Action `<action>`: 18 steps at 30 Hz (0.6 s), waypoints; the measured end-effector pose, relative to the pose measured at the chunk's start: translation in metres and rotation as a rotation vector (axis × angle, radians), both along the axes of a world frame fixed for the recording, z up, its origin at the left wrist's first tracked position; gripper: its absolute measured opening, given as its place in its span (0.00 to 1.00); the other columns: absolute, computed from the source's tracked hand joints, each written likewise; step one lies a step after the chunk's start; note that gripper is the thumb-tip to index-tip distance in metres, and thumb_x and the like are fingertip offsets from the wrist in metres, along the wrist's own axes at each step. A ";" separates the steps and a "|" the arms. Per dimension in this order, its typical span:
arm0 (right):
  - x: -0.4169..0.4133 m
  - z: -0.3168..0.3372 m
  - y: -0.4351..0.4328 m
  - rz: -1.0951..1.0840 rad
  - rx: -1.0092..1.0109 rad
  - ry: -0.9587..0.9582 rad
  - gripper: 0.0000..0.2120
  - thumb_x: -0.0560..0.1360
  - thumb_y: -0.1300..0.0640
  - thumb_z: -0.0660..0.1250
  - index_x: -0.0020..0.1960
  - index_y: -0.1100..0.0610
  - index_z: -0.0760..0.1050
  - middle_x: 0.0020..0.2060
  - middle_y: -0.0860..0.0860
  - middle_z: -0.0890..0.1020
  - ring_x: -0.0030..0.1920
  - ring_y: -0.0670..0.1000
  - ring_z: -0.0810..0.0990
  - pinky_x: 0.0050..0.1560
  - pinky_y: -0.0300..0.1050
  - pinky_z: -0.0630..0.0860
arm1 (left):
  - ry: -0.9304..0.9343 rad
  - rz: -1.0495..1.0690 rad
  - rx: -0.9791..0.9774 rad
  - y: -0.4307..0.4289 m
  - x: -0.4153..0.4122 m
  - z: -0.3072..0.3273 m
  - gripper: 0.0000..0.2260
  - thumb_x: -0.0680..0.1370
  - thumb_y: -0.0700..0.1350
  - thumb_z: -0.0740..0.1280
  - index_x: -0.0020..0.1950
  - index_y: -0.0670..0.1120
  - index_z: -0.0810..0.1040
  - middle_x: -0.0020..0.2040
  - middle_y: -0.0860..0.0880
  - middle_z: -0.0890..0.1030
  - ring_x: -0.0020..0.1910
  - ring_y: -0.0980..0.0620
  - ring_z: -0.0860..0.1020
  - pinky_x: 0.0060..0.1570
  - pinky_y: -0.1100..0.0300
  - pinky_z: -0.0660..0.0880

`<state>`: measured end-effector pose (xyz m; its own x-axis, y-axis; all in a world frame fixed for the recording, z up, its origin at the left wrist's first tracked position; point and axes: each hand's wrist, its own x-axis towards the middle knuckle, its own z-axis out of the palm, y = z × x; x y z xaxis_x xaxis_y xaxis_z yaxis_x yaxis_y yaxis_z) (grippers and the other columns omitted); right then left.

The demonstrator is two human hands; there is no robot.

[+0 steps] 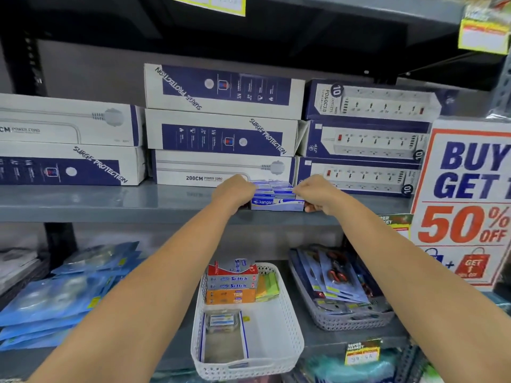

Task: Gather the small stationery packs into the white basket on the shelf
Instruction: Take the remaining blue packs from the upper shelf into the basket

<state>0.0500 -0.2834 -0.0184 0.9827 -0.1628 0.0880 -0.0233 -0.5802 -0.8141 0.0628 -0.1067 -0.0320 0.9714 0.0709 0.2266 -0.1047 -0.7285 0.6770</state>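
A stack of small blue-and-white Kangaro packs (276, 196) sits on the upper grey shelf (110, 201), in front of the power-strip boxes. My left hand (235, 193) grips the stack's left side and my right hand (318, 193) grips its right side, fingers curled around the ends. On the lower shelf, below my arms, stands the white perforated basket (287, 322). It holds red, grey and orange Softek packs (232, 281), a green-yellow pad and a clear blister pack (222, 322) at its front left.
Long white-and-navy surge protector boxes (221, 128) are stacked behind the packs. A grey basket of carded scissors (356, 320) stands right of the white one. Blue blister packs (60, 294) lie at lower left. A "50% off" sign (467, 205) hangs at right.
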 end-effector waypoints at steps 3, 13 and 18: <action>-0.004 -0.001 0.001 0.025 -0.028 -0.024 0.16 0.80 0.62 0.60 0.33 0.58 0.68 0.29 0.52 0.68 0.27 0.49 0.68 0.22 0.37 0.70 | -0.002 0.004 -0.050 0.000 -0.003 0.000 0.09 0.75 0.42 0.59 0.34 0.46 0.67 0.34 0.48 0.73 0.37 0.46 0.72 0.32 0.59 0.65; -0.026 -0.006 -0.001 0.023 -0.040 -0.087 0.17 0.78 0.65 0.57 0.31 0.59 0.65 0.29 0.53 0.66 0.19 0.49 0.67 0.25 0.41 0.71 | 0.003 -0.054 -0.344 0.002 -0.022 -0.001 0.08 0.74 0.36 0.61 0.35 0.42 0.69 0.41 0.40 0.80 0.40 0.41 0.81 0.43 0.47 0.81; -0.051 -0.008 0.000 0.020 -0.030 -0.108 0.15 0.78 0.66 0.57 0.33 0.60 0.67 0.30 0.53 0.70 0.20 0.50 0.68 0.21 0.38 0.68 | 0.031 -0.079 -0.457 0.008 -0.037 -0.003 0.07 0.75 0.35 0.63 0.36 0.40 0.71 0.40 0.41 0.81 0.39 0.43 0.84 0.42 0.46 0.83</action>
<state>-0.0014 -0.2833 -0.0261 0.9703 -0.1389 0.1980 0.0756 -0.6034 -0.7938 0.0253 -0.0990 -0.0351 0.9836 0.0825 0.1605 -0.1228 -0.3457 0.9303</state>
